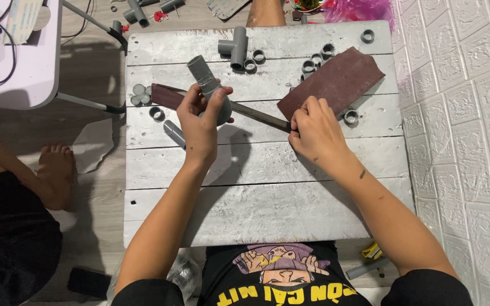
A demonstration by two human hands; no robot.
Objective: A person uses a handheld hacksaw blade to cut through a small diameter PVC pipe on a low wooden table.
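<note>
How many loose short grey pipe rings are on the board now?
8 rings: one at the far right corner, three by the sandpaper's far edge, two beside the tee fitting, one right of the right hand, one left of the left hand. More may hide under the sandpaper.

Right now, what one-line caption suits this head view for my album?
Left hand holds a grey pipe fitting over a white plank table; right hand pinches a long flat strip.

counter (267,192): rough wooden planks, worn white paint
pipe fitting (206,79): matt grey plastic, smooth
sandpaper sheet (336,79): coarse, matt reddish-brown
flat blade (259,114): dark, dull metal
</note>
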